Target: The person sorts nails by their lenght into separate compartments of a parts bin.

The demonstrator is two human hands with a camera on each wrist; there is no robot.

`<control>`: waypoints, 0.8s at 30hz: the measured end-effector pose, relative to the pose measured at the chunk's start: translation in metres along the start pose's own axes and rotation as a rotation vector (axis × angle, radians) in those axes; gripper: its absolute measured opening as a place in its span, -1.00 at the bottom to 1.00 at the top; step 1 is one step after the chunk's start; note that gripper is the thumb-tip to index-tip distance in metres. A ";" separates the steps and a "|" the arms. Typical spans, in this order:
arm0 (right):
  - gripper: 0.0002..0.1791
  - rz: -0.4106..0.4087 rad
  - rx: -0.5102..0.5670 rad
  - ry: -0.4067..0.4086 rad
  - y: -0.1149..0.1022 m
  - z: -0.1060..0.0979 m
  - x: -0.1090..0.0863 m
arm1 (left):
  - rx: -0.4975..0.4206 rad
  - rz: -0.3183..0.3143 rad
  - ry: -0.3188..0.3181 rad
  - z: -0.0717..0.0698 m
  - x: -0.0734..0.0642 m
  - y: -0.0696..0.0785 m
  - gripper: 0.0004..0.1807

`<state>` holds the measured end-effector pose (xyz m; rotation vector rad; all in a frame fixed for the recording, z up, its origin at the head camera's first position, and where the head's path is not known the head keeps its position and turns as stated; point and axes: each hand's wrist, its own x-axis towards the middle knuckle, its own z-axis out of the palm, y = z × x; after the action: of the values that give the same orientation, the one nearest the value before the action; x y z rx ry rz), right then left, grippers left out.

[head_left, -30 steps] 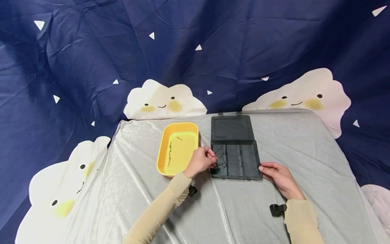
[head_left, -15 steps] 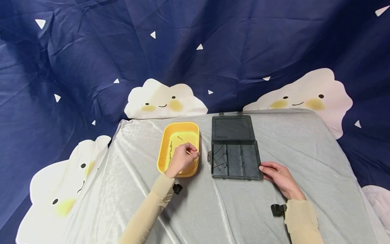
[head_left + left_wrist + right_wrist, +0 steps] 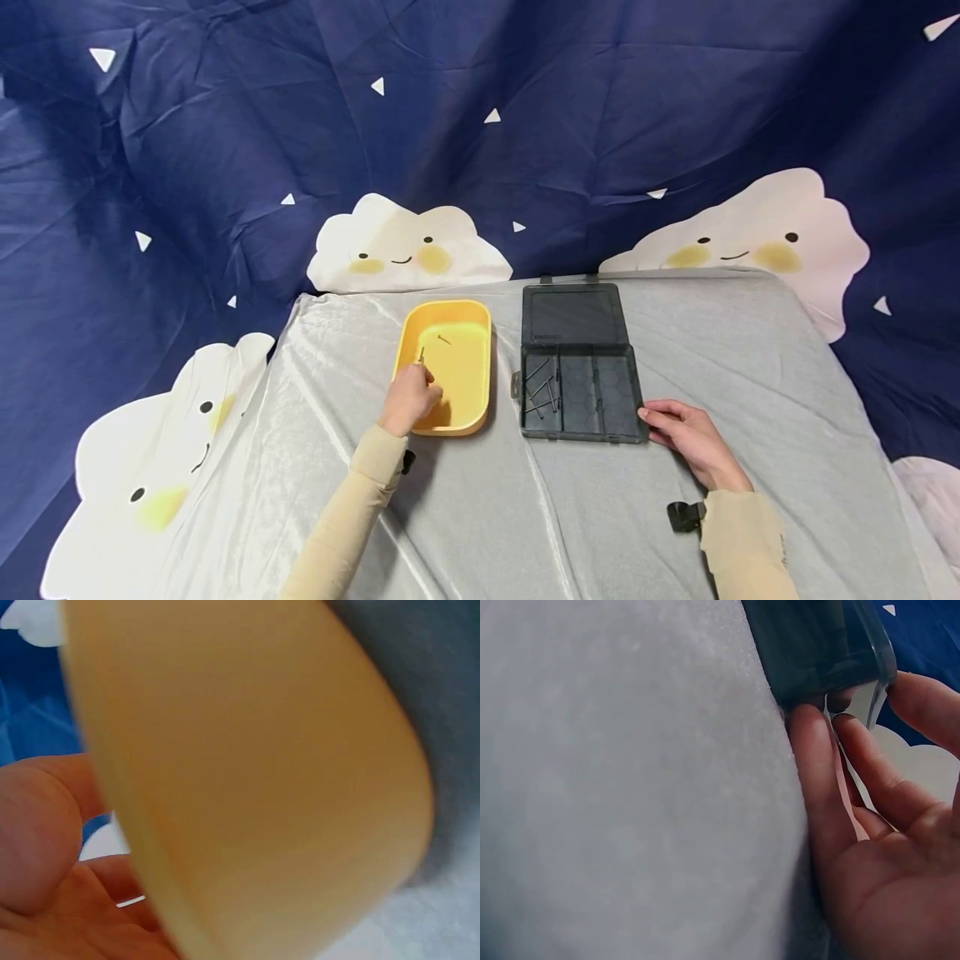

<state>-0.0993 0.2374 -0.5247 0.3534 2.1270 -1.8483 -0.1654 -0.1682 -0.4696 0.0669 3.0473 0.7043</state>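
My left hand point(image 3: 408, 398) reaches over the near left wall of the yellow tray point(image 3: 468, 400), fingers pointing down inside. In the left wrist view the tray wall point(image 3: 255, 780) covers the fingertips, so I cannot tell whether they pinch anything. Just beyond the hand lies a dark screw point(image 3: 422, 355), and another screw point(image 3: 444, 339) is farther back in the tray. The dark see-through compartment box point(image 3: 579, 400) stands to the right, with several screws point(image 3: 540, 387) in its left compartment. My right hand point(image 3: 885, 847) touches the box's near right corner with thumb and nearly straight fingers.
The box's lid point(image 3: 573, 315) is folded back toward the rear. A small latch point(image 3: 515, 385) sticks out on its left side. Wrinkled grey cloth point(image 3: 465, 517) covers the table, and a blue curtain point(image 3: 450, 125) with cloud prints hangs behind.
My left hand has moved left from the box's left compartment, across the yellow tray, down to the tray's left side. The right hand stays at the box corner.
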 end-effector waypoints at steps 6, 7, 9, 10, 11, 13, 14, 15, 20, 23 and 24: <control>-0.32 -0.004 0.003 -0.003 0.000 0.000 -0.001 | 0.089 -0.044 -0.050 0.008 0.000 -0.009 -0.67; -0.32 -0.001 0.005 0.000 0.000 0.000 -0.001 | 0.104 -0.049 -0.046 0.010 0.000 -0.009 -0.71; -0.32 0.001 0.005 0.002 0.000 0.000 0.000 | 0.133 -0.048 -0.031 0.013 -0.001 -0.010 -0.80; -0.32 0.000 0.005 0.001 0.000 0.000 0.000 | 0.145 -0.046 -0.023 0.014 -0.001 -0.010 -0.83; -0.32 -0.001 0.006 0.002 0.000 -0.001 0.000 | 0.158 -0.039 -0.009 0.015 -0.001 -0.010 -0.86; -0.33 -0.003 0.012 0.004 0.001 -0.001 0.000 | 0.178 -0.028 0.016 0.017 -0.002 -0.010 -0.88; -0.33 -0.003 0.016 0.004 0.001 -0.001 0.000 | 0.189 -0.020 0.029 0.018 -0.002 -0.010 -0.89; -0.33 -0.002 0.021 0.005 0.001 -0.001 0.000 | 0.200 -0.013 0.038 0.019 -0.002 -0.010 -0.89; -0.31 0.002 0.031 0.005 0.002 -0.001 0.001 | 0.256 0.003 0.061 0.024 0.000 -0.011 -0.88; -0.31 0.006 0.023 0.008 0.003 -0.001 0.001 | 0.274 0.004 0.063 0.027 0.002 -0.012 -0.88; -0.31 0.008 0.020 0.008 0.003 -0.001 0.001 | 0.274 0.006 0.067 0.028 0.003 -0.013 -0.88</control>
<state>-0.0994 0.2388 -0.5273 0.3742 2.1109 -1.8686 -0.1679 -0.1671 -0.5004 0.0556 3.1868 0.2901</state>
